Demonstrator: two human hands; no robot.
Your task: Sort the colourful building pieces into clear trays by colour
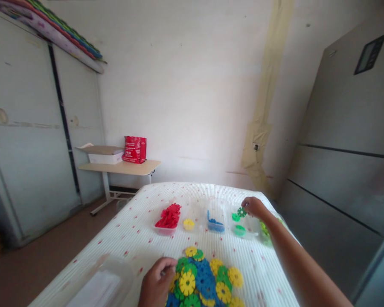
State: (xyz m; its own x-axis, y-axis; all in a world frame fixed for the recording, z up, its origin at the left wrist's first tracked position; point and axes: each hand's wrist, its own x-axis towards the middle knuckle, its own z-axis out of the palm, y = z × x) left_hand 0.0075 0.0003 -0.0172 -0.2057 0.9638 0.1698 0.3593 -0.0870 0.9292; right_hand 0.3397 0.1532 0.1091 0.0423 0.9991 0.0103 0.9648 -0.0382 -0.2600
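Observation:
My right hand [253,206] reaches out over the clear box at the right of the row, its fingers pinching a green notched plastic disc [242,212]. Below that disc, more green discs [240,230] lie in the box. Close to me, a loose pile of blue, green and yellow notched discs [206,279] covers the cloth. My left hand [157,281] is at the left edge of this pile, thumb and fingers drawn together beside a green disc. Whether anything sits between those fingertips is hidden.
Along the row stand boxes of red pieces [169,217], yellow discs [188,224], blue discs [215,225] and light green pieces [265,230]. A clear plastic container [123,277] is at the near left. Beyond the cloth-covered table are a side desk [136,168] and a grey refrigerator [342,128].

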